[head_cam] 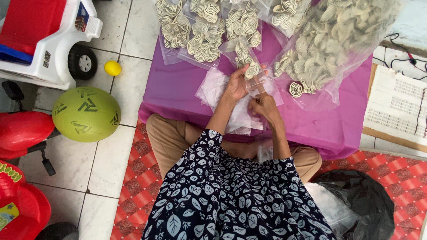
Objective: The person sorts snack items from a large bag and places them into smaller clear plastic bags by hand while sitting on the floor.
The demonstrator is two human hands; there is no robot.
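A: Cream and ridged, a flat spiral disc (252, 70) is pinched at the fingertips of the left hand (236, 85), the fingers curled closed around its lower edge.

B: And the other hand?

A: The right hand (263, 105) is seen at about five o'clock from the disc, close beside it; its forefinger is raised toward the disc while the remaining fingers are folded onto thin, crinkled clear plastic bags (212, 85).

B: What is laid around them?

A: A smooth purple cloth (178, 89) is spread beneath. At twelve o'clock, small filled packets (202, 33) of the same coiled discs are lined up. At two o'clock a large clear sack (338, 40) of loose discs is slumped, one stray disc (296, 89) lying at its mouth. At nine o'clock, well apart, a green ball (86, 114) rests on pale tiles.
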